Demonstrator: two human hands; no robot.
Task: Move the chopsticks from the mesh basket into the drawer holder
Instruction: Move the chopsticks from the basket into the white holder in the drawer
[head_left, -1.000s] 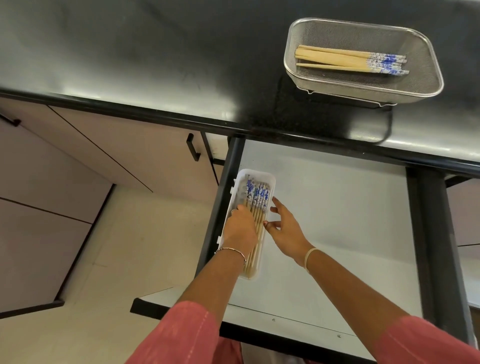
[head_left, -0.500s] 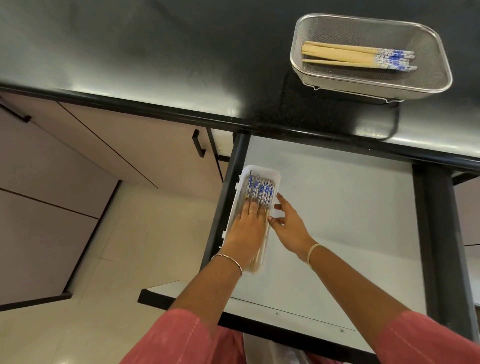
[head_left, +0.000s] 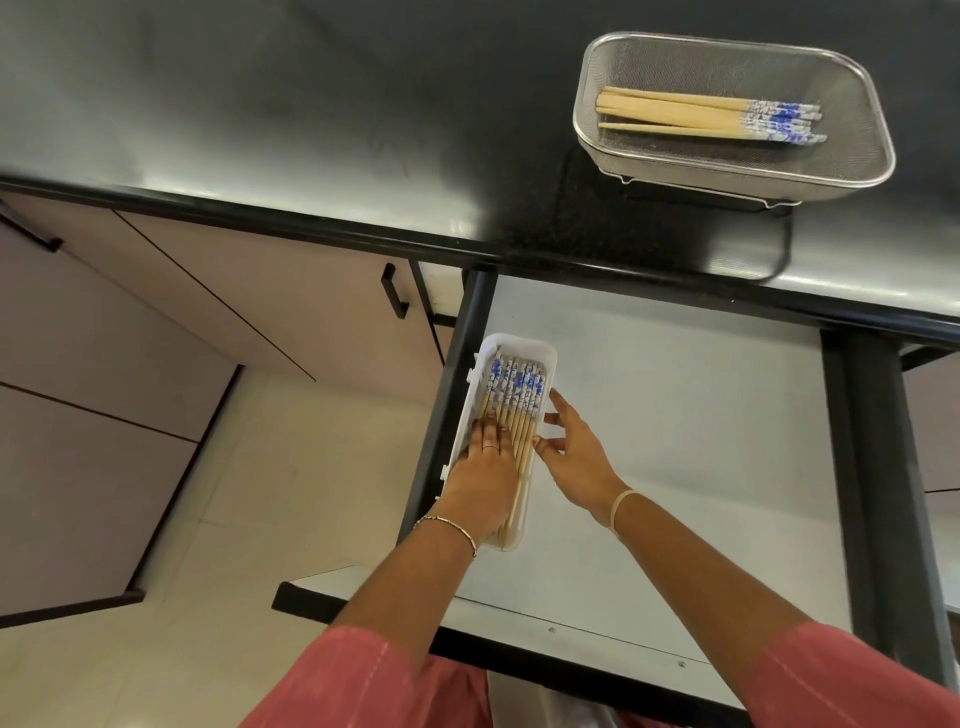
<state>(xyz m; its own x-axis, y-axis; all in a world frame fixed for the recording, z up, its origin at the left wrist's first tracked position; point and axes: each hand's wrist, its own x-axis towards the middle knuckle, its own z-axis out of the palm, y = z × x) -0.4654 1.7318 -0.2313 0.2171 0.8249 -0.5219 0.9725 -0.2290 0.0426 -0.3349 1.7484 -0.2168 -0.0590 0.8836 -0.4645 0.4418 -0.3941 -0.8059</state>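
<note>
A glossy black desk (head_left: 311, 130) carries an oblong wire mesh basket (head_left: 852, 171) holding wooden chopsticks (head_left: 675, 117). Below, a pale open drawer (head_left: 675, 441) holds a white plastic holder (head_left: 545, 358) of more. The left hand (head_left: 485, 475) lies flat on them, fingers together; the right hand (head_left: 576, 462) touches the rim, fingers spread.
</note>
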